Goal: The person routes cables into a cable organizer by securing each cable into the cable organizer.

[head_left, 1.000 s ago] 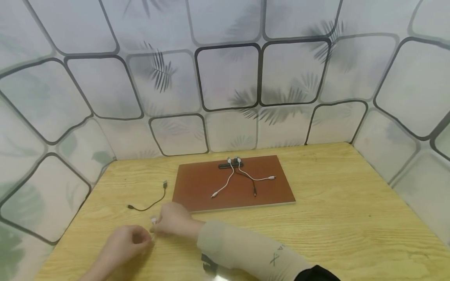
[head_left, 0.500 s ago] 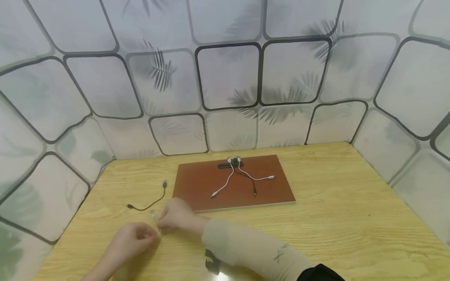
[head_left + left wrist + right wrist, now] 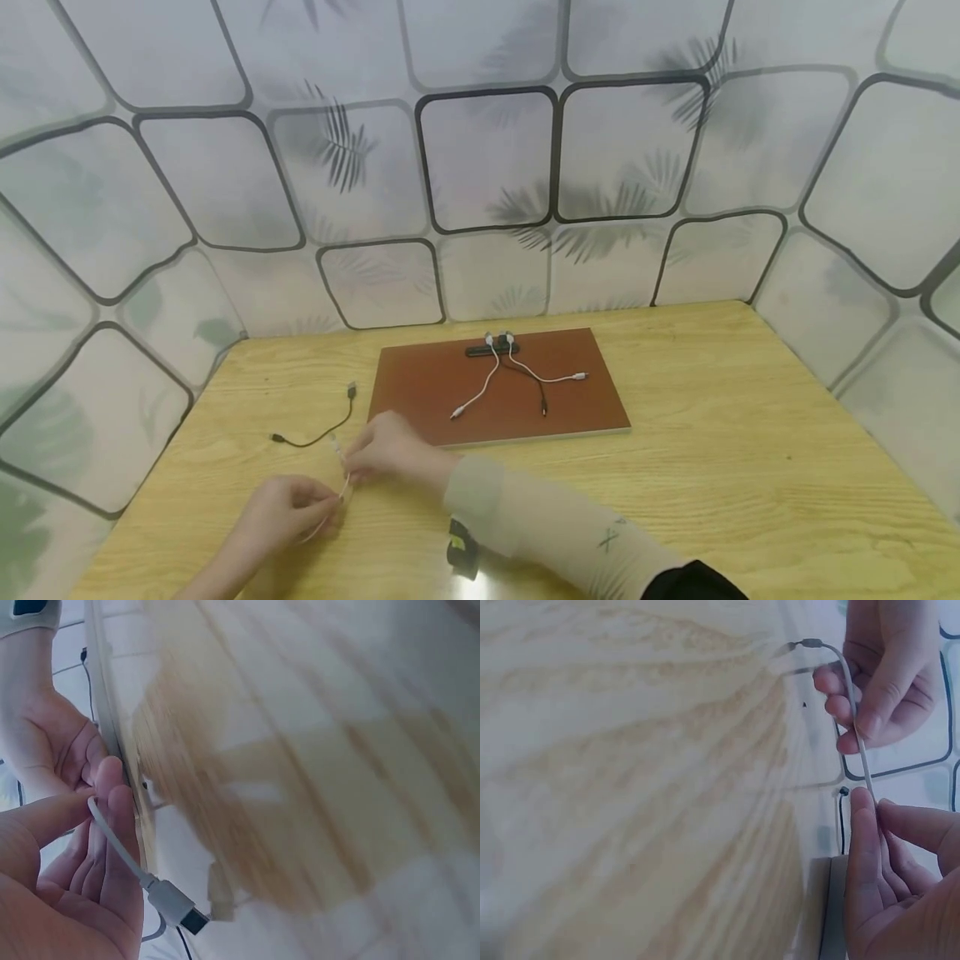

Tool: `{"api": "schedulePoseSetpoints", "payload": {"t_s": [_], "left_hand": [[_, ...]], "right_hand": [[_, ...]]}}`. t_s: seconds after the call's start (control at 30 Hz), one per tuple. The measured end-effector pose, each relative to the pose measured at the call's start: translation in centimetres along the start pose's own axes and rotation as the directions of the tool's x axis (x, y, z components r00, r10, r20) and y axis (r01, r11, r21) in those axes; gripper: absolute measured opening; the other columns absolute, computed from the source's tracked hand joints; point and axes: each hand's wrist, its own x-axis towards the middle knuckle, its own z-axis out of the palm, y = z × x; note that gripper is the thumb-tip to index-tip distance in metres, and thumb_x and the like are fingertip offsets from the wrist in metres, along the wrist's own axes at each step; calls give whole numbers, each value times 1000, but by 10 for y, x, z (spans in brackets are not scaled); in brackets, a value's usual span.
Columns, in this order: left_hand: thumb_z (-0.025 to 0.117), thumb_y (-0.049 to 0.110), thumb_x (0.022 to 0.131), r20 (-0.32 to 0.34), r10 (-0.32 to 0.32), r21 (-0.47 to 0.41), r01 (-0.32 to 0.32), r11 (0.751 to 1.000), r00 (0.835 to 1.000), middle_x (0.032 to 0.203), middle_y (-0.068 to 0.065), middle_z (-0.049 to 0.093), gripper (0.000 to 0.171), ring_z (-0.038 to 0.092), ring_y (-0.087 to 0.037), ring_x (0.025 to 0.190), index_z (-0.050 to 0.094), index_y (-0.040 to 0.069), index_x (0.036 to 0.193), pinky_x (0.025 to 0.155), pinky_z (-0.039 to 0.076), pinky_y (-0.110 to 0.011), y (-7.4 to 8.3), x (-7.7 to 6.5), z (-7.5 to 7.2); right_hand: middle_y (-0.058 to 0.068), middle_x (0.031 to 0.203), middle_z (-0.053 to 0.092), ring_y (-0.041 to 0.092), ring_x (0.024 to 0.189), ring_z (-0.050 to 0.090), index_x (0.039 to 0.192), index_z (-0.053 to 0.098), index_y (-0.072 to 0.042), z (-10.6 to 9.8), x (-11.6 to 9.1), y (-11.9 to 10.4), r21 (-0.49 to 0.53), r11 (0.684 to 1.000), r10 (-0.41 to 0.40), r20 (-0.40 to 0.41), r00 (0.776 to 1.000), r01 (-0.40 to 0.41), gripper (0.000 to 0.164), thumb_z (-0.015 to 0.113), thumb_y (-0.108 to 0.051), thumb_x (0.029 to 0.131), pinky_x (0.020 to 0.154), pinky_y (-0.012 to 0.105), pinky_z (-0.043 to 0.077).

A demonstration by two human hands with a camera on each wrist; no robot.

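Note:
A short white USB cable (image 3: 346, 486) stretches between both hands above the table's left front. My left hand (image 3: 288, 510) pinches it between thumb and fingertips; in the left wrist view a white plug (image 3: 174, 906) with a dark tip hangs below those fingers. My right hand (image 3: 390, 450) pinches the cable farther along, and a pale connector (image 3: 336, 448) sticks out beyond its fingertips in the head view. Both grips also show in the right wrist view, with the cable (image 3: 862, 754) running from the right hand (image 3: 900, 877) up past the left hand (image 3: 892, 682).
A black USB cable (image 3: 326, 436) lies on the wooden table (image 3: 712, 467) behind the hands. To the right is a reddish-brown board (image 3: 427, 392) bearing a black hub (image 3: 476, 352), with two white cables and a dark one attached. A patterned cloth wall (image 3: 491, 279) encloses the back.
Both hands have shifted a little to the right, the right hand also slightly farther from the body. More of the white cable now shows between them. Board and black cable stay put.

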Motion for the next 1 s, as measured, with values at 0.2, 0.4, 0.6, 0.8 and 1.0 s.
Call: {"api": "schedulePoseSetpoints", "payload": {"t_s": [0.2,0.4,0.6,0.8,1.0], "left_hand": [[72,12,100,94,-20,-184,37,982,995,86,-16,81,25,79,-19,74,75,-12,105,68,65,-25,-2,3,0],[70,11,101,118,-15,-212,40,976,993,88,-17,81,26,79,-17,75,74,-14,106,70,66,-26,-2,3,0],[70,13,101,119,-57,-220,82,972,991,89,-14,82,26,78,-15,76,74,-12,108,71,66,-26,3,4,0],[70,11,101,122,-72,-254,101,962,990,89,-14,82,26,77,-14,76,74,-14,107,72,67,-27,7,4,0],[72,14,100,117,-86,-240,112,964,989,88,-12,82,26,77,-14,76,75,-11,107,70,66,-25,11,5,2]], "right_hand": [[22,85,80,30,79,82,99,78,9,-8,1,0,84,996,22,23,999,-24,9,78,4,91,68,28,67],[25,89,80,31,83,82,101,78,11,-13,3,1,136,989,51,31,998,-55,11,76,3,94,70,27,67],[28,96,79,36,91,82,103,77,13,-17,3,-1,196,977,87,16,996,-89,13,75,4,94,75,30,68],[26,99,80,32,91,82,107,77,13,-22,3,-2,236,967,97,-3,995,-93,16,74,1,96,79,32,68],[24,100,80,29,92,82,109,77,11,-28,2,-4,201,976,86,8,996,-86,17,74,-1,97,80,30,67]]}}
